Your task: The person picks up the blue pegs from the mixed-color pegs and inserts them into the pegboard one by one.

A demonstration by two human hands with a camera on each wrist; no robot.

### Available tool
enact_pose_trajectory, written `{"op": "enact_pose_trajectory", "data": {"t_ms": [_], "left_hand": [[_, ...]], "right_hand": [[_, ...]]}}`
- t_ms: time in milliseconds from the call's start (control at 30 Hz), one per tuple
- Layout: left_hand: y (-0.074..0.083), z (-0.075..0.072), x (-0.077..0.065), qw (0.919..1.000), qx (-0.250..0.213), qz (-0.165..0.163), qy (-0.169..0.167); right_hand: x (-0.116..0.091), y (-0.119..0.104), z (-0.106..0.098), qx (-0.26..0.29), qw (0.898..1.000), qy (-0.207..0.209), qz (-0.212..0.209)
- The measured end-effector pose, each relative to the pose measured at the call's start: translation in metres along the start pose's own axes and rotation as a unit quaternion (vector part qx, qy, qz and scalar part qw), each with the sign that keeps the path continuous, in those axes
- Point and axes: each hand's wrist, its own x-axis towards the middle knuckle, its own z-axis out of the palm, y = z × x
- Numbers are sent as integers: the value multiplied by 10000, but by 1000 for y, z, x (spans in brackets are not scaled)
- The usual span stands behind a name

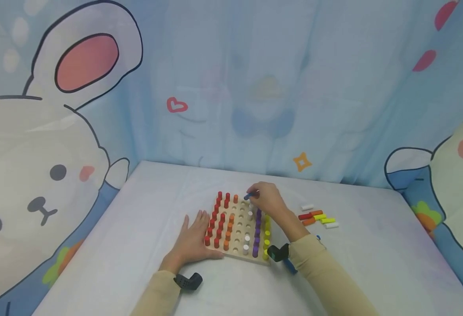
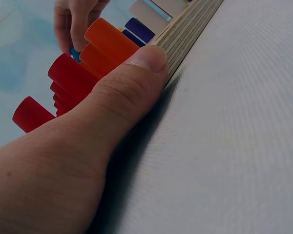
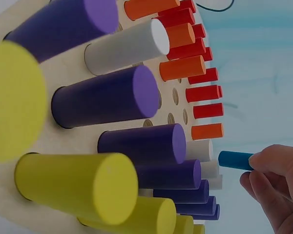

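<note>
A wooden peg board [image 1: 234,253] with coloured round pegs stands on the white table. My left hand [image 1: 194,239] rests along its left side, fingers extended, and the thumb presses the near edge, as the left wrist view also shows. Over the far end of the board, my right hand [image 1: 268,199] pinches a blue peg [image 3: 234,160] between thumb and fingers. The peg is tilted, above the holes in the far row. Red pegs [image 1: 214,215], orange pegs [image 1: 228,235], white pegs [image 1: 246,249], purple pegs [image 1: 257,231] and yellow pegs [image 1: 267,242] stand upright in columns.
Loose red, orange, yellow and white pegs, among them a white peg [image 1: 307,207] and a yellow peg [image 1: 328,220], lie right of the board. A blue peg [image 1: 290,266] lies near the right wrist. A printed curtain [image 1: 223,79] hangs behind the table.
</note>
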Motion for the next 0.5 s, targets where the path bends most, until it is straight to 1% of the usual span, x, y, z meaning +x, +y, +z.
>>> {"op": "enact_pose_trajectory", "data": {"t_ms": [233, 367, 500], "left_hand": [[-2, 2, -5, 10000, 15, -65, -26], [-2, 3, -3, 9999, 94, -8, 34], [-2, 1, 0, 9999, 125, 14, 65]], "right_hand": [[4, -2, 8, -126, 9994, -257, -211], [7, 0, 11, -402, 9983, -235, -355], [12, 0, 12, -628, 9967, -234, -450]]}}
